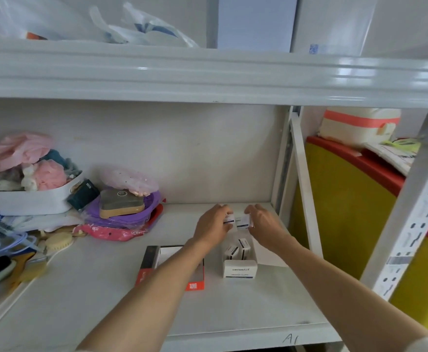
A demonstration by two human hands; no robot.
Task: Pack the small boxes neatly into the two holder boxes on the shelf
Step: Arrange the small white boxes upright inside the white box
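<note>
Both of my hands reach to the back right of the white shelf (106, 288). My left hand (213, 224) grips a small white box (229, 219) with a dark stripe. My right hand (263, 224) grips another small white box (243, 221) right beside it. Just in front of them stands a white holder box (239, 269) with two small boxes (238, 248) upright inside it. To its left lies a red and black holder box (195, 284), partly hidden under my left forearm, with something white inside.
A purple bag (121, 212), a red packet (116, 233) and a white basket (30, 199) of pink items crowd the shelf's left. Brushes lie at the left edge. A white upright (304, 194) bounds the right side, with a yellow and red bin (347, 212) beyond.
</note>
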